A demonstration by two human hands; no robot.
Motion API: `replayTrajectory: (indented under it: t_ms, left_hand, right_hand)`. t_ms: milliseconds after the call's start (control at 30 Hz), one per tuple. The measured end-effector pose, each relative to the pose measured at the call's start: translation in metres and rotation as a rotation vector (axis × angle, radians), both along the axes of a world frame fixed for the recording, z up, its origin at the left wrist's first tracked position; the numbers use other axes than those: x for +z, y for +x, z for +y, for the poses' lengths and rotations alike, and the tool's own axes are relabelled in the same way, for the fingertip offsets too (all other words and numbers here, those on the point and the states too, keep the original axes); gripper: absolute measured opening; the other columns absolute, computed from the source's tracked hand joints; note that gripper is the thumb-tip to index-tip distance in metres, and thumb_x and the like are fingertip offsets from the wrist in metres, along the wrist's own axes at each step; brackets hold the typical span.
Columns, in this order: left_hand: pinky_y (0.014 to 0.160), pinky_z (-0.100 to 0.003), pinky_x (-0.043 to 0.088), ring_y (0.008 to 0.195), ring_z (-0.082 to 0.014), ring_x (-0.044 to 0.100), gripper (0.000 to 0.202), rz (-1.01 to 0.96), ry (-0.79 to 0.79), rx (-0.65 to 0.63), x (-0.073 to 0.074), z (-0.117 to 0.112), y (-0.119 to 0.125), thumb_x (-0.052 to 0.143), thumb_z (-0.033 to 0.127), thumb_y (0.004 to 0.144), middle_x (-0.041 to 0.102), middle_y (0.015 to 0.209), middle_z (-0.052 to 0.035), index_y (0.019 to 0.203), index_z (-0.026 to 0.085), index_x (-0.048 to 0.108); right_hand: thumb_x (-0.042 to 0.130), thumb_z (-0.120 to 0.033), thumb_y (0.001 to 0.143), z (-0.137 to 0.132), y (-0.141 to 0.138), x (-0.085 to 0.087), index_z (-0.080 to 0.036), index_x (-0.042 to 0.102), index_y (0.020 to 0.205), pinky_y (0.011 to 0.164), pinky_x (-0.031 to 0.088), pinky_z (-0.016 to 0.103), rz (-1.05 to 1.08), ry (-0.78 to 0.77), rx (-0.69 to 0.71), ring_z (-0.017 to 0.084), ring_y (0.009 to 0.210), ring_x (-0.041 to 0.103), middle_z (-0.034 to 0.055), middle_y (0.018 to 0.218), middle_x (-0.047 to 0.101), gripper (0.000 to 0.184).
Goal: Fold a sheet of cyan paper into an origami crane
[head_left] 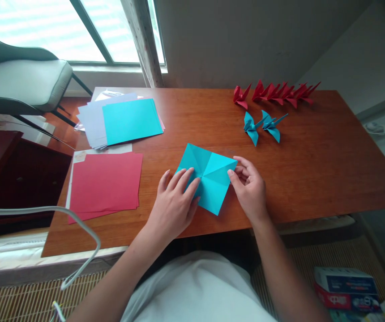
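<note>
A creased square of turquoise paper lies on the wooden table near its front edge. My left hand rests on the sheet's left corner with fingers stretched flat over it. My right hand pinches the sheet's right corner between thumb and fingers. Two turquoise paper cranes stand behind the sheet, to the right. Farther back, a row of several red paper cranes lines the table's far side.
A stack of red paper lies at the left front, a turquoise sheet on lilac sheets behind it. A grey chair stands by the window. A box lies on the floor mat, a white cable at left.
</note>
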State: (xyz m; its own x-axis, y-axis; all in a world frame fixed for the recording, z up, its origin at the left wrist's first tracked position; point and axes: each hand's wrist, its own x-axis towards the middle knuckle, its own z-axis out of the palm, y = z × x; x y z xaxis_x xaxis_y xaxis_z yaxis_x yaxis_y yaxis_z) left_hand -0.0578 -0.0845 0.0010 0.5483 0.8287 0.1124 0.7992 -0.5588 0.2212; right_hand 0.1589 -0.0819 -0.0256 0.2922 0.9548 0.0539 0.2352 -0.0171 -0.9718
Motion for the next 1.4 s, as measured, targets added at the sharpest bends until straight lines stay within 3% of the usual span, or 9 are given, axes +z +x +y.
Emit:
replayTrajectory:
  t_ms: [133,233,400,733,967,1067,1133,1200,1400]
  left_hand:
    - [0.116,-0.056,0.033,0.137,-0.0312,0.049,0.035,0.030,-0.012,-0.067,0.004,0.007,0.000,0.046,0.031,0.102,0.053,0.152,-0.0111,0.133,0.020,0.058]
    - [0.101,-0.050,0.045,0.132,-0.0310,0.052,0.033,0.064,-0.029,-0.171,0.008,0.016,0.001,0.045,0.028,0.102,0.054,0.150,-0.0098,0.131,0.022,0.060]
    - [0.087,-0.044,0.048,0.118,-0.0299,0.056,0.033,0.144,-0.004,-0.149,0.009,0.036,0.009,0.043,0.031,0.103,0.056,0.146,-0.0086,0.130,0.022,0.060]
    - [0.083,-0.045,0.047,0.111,-0.0317,0.052,0.052,0.260,0.114,-0.060,0.000,0.047,0.023,0.036,0.037,0.104,0.046,0.155,-0.0149,0.146,0.010,0.049]
    - [0.083,-0.046,0.046,0.108,-0.0313,0.052,0.052,0.240,0.089,-0.155,0.002,0.049,0.015,0.036,0.035,0.102,0.043,0.159,-0.0127,0.148,0.012,0.050]
    - [0.088,-0.044,0.046,0.108,-0.0292,0.053,0.050,0.201,0.073,-0.188,0.001,0.051,0.012,0.038,0.036,0.103,0.045,0.157,-0.0105,0.146,0.016,0.051]
    - [0.092,-0.042,0.047,0.108,-0.0287,0.055,0.050,0.179,0.063,-0.189,-0.001,0.053,0.012,0.038,0.037,0.103,0.047,0.155,-0.0124,0.146,0.014,0.051]
    - [0.093,-0.042,0.048,0.109,-0.0289,0.056,0.051,0.170,0.053,-0.164,-0.003,0.056,0.014,0.038,0.037,0.104,0.047,0.152,-0.0168,0.145,0.010,0.051]
    - [0.086,-0.040,0.050,0.108,-0.0288,0.058,0.047,0.182,0.075,-0.037,-0.003,0.063,0.019,0.041,0.038,0.103,0.053,0.138,-0.0180,0.141,0.013,0.052]
  right_hand:
    - [0.068,-0.039,0.088,-0.002,0.003,0.001,-0.021,0.064,0.121,0.069,0.057,0.032,0.000,-0.018,-0.027,0.020,0.080,0.069,0.0066,0.094,0.074,0.038]
    - [0.070,-0.043,0.086,0.000,0.007,0.004,-0.019,0.068,0.106,0.065,0.054,0.031,-0.061,-0.047,-0.071,0.020,0.074,0.067,0.0060,0.088,0.073,0.031]
    - [0.069,-0.043,0.086,0.003,0.013,0.007,-0.020,0.066,0.085,0.058,0.044,0.027,-0.277,-0.082,-0.079,0.014,0.059,0.055,-0.0017,0.066,0.062,0.023]
    - [0.062,-0.035,0.088,-0.003,0.013,0.011,-0.022,0.053,0.069,0.054,0.034,0.026,-0.518,-0.033,-0.001,0.012,0.052,0.045,-0.0058,0.057,0.048,0.025]
    - [0.057,-0.035,0.094,-0.014,0.015,0.012,-0.023,0.049,0.064,0.056,0.034,0.029,-0.692,0.024,0.091,0.014,0.051,0.047,-0.0036,0.055,0.049,0.033]
    - [0.056,-0.040,0.097,-0.016,0.013,0.008,-0.022,0.063,0.073,0.059,0.040,0.031,-0.728,0.055,0.035,0.017,0.058,0.056,0.0014,0.064,0.063,0.030]
    - [0.054,-0.037,0.098,-0.017,0.011,0.005,-0.021,0.071,0.097,0.066,0.047,0.033,-0.744,0.087,0.023,0.022,0.072,0.066,0.0066,0.083,0.072,0.024]
    - [0.051,-0.032,0.100,-0.018,0.010,0.003,-0.020,0.070,0.117,0.075,0.051,0.034,-0.767,0.129,0.043,0.024,0.086,0.069,0.0099,0.099,0.074,0.028]
    - [0.048,-0.026,0.101,-0.019,0.010,0.000,-0.019,0.071,0.114,0.080,0.053,0.036,-0.811,0.187,0.122,0.024,0.087,0.070,0.0106,0.097,0.074,0.027]
